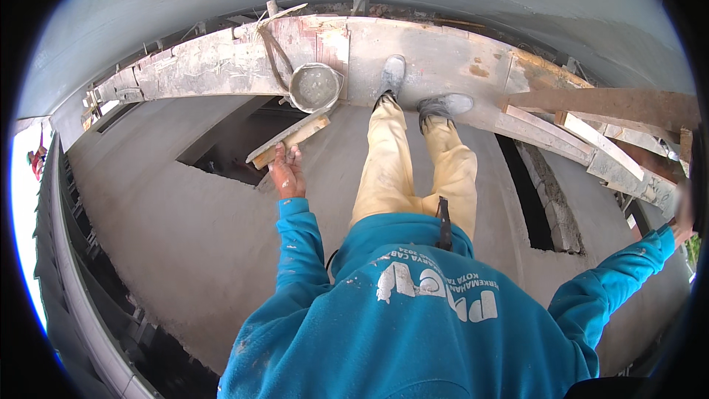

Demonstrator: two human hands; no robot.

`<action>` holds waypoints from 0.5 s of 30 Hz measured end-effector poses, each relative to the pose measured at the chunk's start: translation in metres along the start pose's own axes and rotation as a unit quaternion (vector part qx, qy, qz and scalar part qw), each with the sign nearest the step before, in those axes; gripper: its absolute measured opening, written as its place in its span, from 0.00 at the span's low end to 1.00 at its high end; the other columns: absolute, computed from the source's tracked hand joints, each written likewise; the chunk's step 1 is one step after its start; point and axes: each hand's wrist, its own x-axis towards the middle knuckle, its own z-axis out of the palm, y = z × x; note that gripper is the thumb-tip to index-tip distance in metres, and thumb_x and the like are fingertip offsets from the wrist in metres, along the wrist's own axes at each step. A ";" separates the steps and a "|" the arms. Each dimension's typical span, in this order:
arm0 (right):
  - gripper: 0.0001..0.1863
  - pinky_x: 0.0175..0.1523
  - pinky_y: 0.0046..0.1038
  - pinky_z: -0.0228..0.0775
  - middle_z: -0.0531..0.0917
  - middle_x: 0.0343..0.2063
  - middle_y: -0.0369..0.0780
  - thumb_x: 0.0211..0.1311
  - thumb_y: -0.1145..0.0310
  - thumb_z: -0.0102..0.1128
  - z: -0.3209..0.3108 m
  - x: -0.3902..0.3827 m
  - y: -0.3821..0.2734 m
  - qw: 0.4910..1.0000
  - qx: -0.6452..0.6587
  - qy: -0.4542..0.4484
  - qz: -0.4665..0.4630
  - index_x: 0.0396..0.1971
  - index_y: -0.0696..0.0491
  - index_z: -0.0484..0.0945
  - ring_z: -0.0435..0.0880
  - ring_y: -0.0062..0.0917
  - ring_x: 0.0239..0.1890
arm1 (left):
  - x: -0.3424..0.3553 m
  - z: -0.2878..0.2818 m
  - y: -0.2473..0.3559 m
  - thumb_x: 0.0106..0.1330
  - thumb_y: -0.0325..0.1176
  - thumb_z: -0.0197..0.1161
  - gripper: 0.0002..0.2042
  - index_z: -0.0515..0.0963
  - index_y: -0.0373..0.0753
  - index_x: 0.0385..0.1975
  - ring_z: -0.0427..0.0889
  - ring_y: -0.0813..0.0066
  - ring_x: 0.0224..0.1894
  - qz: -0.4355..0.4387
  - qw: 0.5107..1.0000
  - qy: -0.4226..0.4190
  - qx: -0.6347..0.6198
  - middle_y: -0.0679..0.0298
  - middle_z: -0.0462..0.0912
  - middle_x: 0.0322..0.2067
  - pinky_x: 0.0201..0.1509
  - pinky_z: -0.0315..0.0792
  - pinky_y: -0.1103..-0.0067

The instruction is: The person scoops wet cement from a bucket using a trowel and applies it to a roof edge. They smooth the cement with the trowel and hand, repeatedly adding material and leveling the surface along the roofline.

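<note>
My left hand (287, 173) is closed on a wooden plastering float (292, 140), a short board whose face is smeared grey, and holds it tilted. Just past the float, a bucket (315, 87) of grey mortar stands on the plank walkway (421, 44), left of my boots. Out at the far right edge is my right hand (684, 210), smeared by motion, beside the end of the wooden framing. Its fingers cannot be made out, nor whether they hold anything.
A rope (275, 55) hangs over the planks beside the bucket. To the right, a brown timber beam (605, 108) crosses the walkway. Dark openings (229, 137) break the grey wall surface below. A grey gutter-like edge (81, 310) runs down the left.
</note>
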 end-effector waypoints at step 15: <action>0.16 0.33 0.21 0.67 0.74 0.25 0.35 0.74 0.66 0.45 0.082 -0.386 0.268 0.882 -0.409 -0.184 -0.146 0.49 0.63 0.73 0.71 0.17 0.28 | 0.064 -0.016 -0.041 0.67 0.34 0.60 0.11 0.71 0.41 0.46 0.75 0.74 0.33 -0.162 0.984 -0.020 -0.078 0.66 0.77 0.40 0.35 0.71 0.79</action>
